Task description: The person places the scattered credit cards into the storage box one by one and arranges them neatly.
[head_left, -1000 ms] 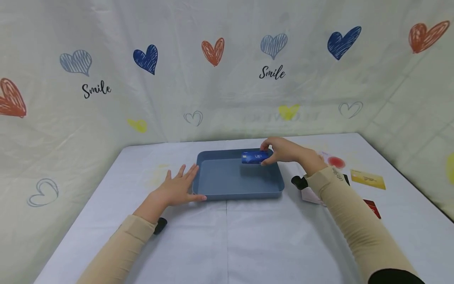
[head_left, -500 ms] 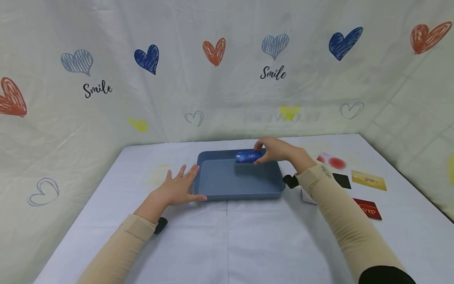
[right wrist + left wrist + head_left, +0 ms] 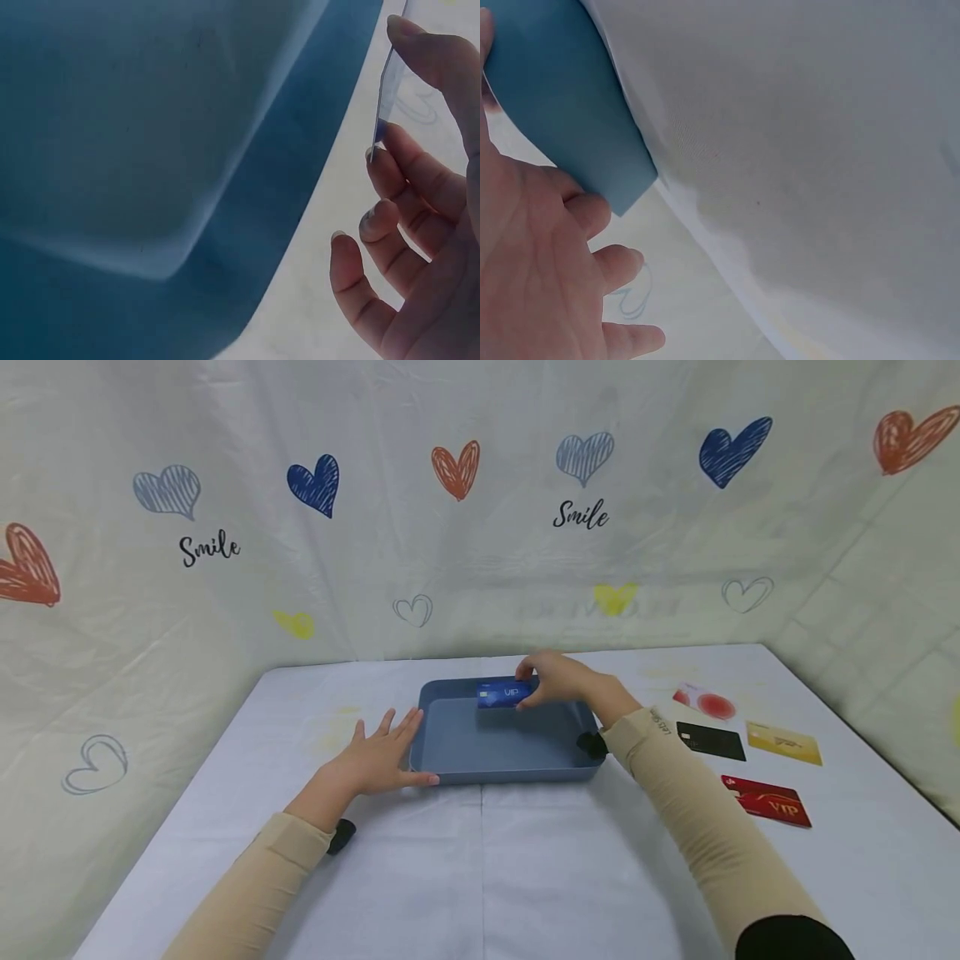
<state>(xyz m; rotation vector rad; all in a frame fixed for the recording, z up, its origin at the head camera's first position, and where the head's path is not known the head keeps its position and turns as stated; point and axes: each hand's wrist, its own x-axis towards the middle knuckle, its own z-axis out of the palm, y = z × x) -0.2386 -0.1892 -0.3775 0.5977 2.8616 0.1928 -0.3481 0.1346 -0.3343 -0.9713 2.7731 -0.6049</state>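
A blue VIP card [image 3: 498, 694] hangs over the far side of a blue-grey tray [image 3: 480, 774], pinched at its right end between thumb and fingers of my right hand [image 3: 558, 679]. Seen edge-on in the right wrist view, the card [image 3: 383, 94] is a thin line between thumb and fingertips. My left hand [image 3: 375, 758] lies with spread, straight fingers against the tray's left side, its thumb along the front left corner. The left wrist view shows that hand [image 3: 536, 262] beside the tray's outer wall [image 3: 570, 97].
Right of the tray, several cards lie flat on the white-covered table [image 3: 480, 877]: a red VIP card [image 3: 768, 800], a black card [image 3: 711, 741], a gold card [image 3: 783, 742] and a pinkish card with red circles [image 3: 708, 702]. A heart-printed curtain [image 3: 480, 552] stands behind.
My right hand has carried the blue card leftward above the tray. The sleeve has uncovered more of the black and red cards. My left hand has stayed in place.
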